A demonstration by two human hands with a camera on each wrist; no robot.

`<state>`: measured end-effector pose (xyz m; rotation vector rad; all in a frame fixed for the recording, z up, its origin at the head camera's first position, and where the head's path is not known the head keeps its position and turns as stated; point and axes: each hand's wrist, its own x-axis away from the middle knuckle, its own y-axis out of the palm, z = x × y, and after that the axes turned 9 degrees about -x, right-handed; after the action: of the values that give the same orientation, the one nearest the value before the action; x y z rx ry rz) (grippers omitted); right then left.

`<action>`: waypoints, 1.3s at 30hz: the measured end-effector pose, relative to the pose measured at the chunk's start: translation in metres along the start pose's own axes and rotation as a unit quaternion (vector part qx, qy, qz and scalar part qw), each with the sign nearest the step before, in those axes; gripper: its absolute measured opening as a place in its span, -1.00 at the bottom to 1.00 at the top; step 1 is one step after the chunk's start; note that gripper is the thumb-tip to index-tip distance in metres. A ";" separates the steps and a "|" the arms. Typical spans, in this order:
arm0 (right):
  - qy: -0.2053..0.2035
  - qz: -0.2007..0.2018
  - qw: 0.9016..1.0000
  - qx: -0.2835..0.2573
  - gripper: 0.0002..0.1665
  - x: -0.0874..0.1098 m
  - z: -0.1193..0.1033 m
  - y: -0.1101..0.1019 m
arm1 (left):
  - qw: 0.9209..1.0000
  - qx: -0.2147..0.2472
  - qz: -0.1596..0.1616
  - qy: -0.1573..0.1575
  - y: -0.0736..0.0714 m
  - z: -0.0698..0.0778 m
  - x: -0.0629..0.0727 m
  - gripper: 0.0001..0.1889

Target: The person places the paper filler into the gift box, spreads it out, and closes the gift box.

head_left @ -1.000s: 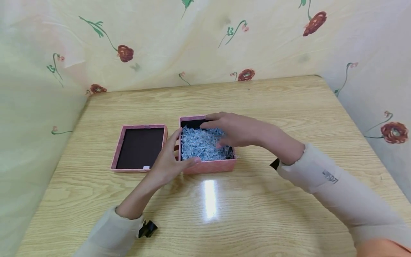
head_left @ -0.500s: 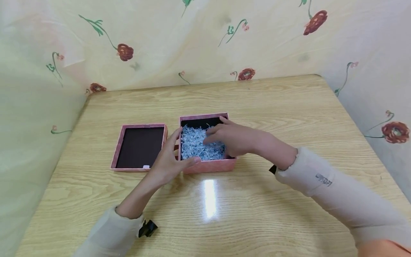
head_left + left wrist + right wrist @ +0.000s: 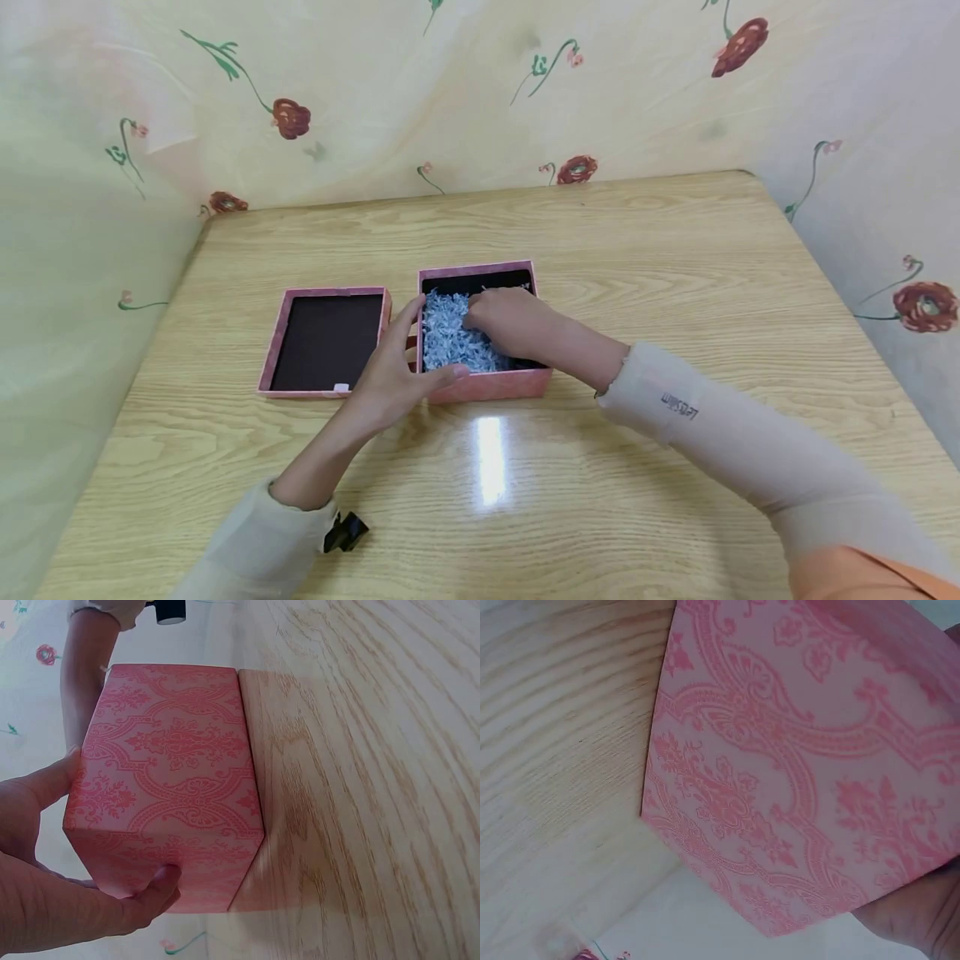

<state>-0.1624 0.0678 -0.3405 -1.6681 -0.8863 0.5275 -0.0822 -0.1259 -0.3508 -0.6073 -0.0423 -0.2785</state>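
A pink patterned gift box [image 3: 491, 387] with a black inside stands uncovered in the middle of the table. Light-blue shredded paper [image 3: 447, 335] fills much of it, bunched toward the left, and the black lining shows at the back and front right. My left hand [image 3: 390, 373] holds the box at its front-left corner, thumb on the front rim and fingers against the left wall; the left wrist view shows those curved fingers [image 3: 161, 889] on the pink wall. Inside the box, my right hand [image 3: 517, 323] grips the shredded paper with curled fingers, their tips hidden.
The box lid [image 3: 326, 342], black inside with a small white tag [image 3: 342, 387], lies inner side up to the left of the box. Both rest on a wood-grain table [image 3: 637, 500]. A floral curtain [image 3: 480, 100] hangs behind and along the sides.
My right hand has sunk deeper into the box and its fingers have curled into the shredded paper. The paper has shifted left, baring lining at the right. My left hand stays put.
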 end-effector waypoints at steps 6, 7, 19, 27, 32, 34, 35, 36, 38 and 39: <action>0.003 -0.038 0.994 -0.099 -0.56 0.007 0.007 -0.018 | 1.000 -0.006 -0.002 -0.005 0.001 0.001 0.001 0.08; 0.002 -0.040 0.992 -0.121 -0.55 0.010 0.008 -0.023 | 1.000 -0.006 -0.003 -0.006 0.000 0.001 0.002 0.08; -0.022 -0.014 0.984 -0.177 -0.32 0.066 0.021 -0.054 | 1.000 -0.008 0.001 -0.001 0.000 0.003 0.003 0.07; -0.021 -0.018 0.986 -0.164 -0.19 0.082 0.026 -0.049 | 1.000 -0.018 0.006 0.004 -0.001 0.004 0.003 0.07; -0.026 -0.028 0.984 -0.174 -0.13 0.082 0.023 -0.049 | 1.000 -0.015 0.004 0.003 -0.002 0.003 0.002 0.06; -0.030 -0.028 0.983 -0.178 -0.13 0.080 0.023 -0.049 | 1.000 -0.014 0.003 0.003 -0.002 0.003 0.002 0.06; -0.033 -0.025 0.983 -0.179 -0.15 0.079 0.023 -0.049 | 1.000 -0.014 0.002 0.004 -0.002 0.003 0.002 0.06; -0.035 -0.023 0.983 -0.180 -0.17 0.078 0.023 -0.048 | 1.000 -0.013 0.001 0.005 -0.002 0.002 0.002 0.05; -0.038 -0.017 0.983 -0.178 -0.22 0.076 0.023 -0.047 | 1.000 -0.011 -0.001 0.006 -0.001 0.002 0.002 0.05; -0.039 -0.015 0.983 -0.178 -0.25 0.074 0.023 -0.045 | 1.000 -0.011 -0.002 0.007 -0.001 0.002 0.002 0.05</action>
<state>-0.1464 0.1444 -0.2960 -1.9626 -1.1102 0.4341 -0.0810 -0.1261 -0.3483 -0.6277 -0.0273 -0.2876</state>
